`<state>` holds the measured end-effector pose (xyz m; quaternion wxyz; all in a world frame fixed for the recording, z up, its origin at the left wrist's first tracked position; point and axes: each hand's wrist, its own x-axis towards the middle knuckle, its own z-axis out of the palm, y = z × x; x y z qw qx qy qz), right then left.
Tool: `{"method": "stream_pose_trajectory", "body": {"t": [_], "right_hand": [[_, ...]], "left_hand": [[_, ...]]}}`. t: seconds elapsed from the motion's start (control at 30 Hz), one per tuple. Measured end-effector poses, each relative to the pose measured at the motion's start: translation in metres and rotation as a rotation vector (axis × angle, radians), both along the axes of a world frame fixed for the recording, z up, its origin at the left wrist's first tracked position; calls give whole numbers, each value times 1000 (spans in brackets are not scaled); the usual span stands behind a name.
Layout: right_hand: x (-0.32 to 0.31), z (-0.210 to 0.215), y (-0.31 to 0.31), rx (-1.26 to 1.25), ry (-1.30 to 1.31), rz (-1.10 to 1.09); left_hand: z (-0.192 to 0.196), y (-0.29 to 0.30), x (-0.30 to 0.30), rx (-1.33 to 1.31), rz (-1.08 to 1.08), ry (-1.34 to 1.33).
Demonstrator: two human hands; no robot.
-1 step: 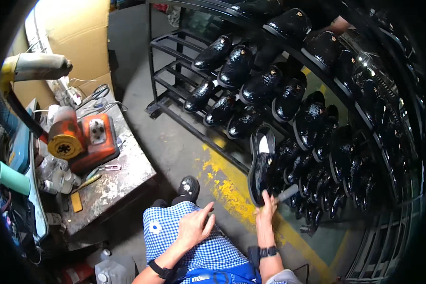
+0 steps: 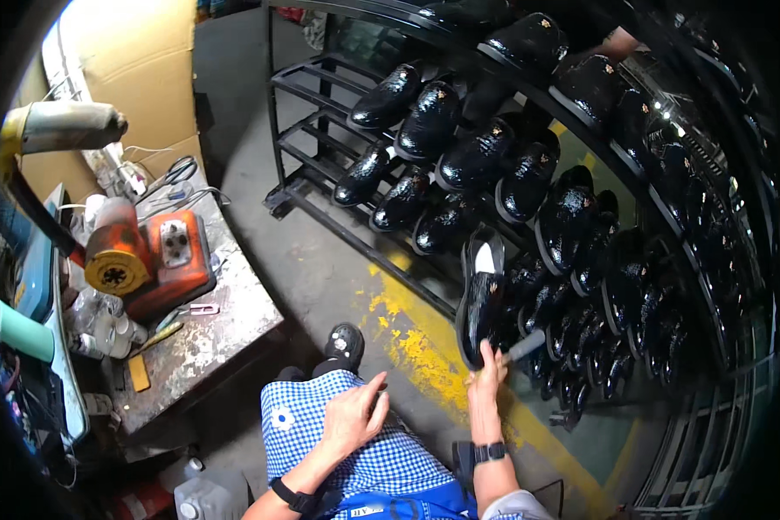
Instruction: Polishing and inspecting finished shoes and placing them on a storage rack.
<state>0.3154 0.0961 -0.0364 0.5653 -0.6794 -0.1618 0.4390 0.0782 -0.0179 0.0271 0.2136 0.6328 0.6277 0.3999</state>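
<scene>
My right hand (image 2: pixel 487 374) is raised to a glossy black shoe (image 2: pixel 481 299) with a white insole and grips its lower end. The shoe stands tilted against the front of the black metal rack (image 2: pixel 321 208). A short grey handle (image 2: pixel 529 344) sticks out to the right of this hand. My left hand (image 2: pixel 355 418) rests on my blue-and-white checked knee (image 2: pixel 321 433), fingers loosely bent and holding nothing that I can see. Both wrists wear black bands.
Several rows of glossy black shoes (image 2: pixel 477 156) fill the rack. On my left is a worn workbench (image 2: pixel 234 321) with an orange machine (image 2: pixel 152 260), scissors (image 2: pixel 178 171) and bottles. A cardboard box (image 2: pixel 139 69) stands behind it. Yellow paint (image 2: pixel 416 347) marks the concrete floor.
</scene>
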Motion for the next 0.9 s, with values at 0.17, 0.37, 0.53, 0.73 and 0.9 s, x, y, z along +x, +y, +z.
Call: {"method": "stream_pose_trajectory", "body": {"t": [0.17,0.37,0.53,0.73,0.9], "right_hand": [[-19,-26,99,278,-96,-217],[-24,-32,164,10,149,231],[2,-46,125,107,95,-78],[47,-50,123,-53,272,-259],[61,-38,137,-3,424,-51]], "left_hand": [[-2,4,-5,-38,64,-45],[-5,9,-1,-23,63,-111],[-6,11,1,-11,73,-136],[-9,12,4,-18,64,-91],[-6,10,5,-20,88,-88]]}}
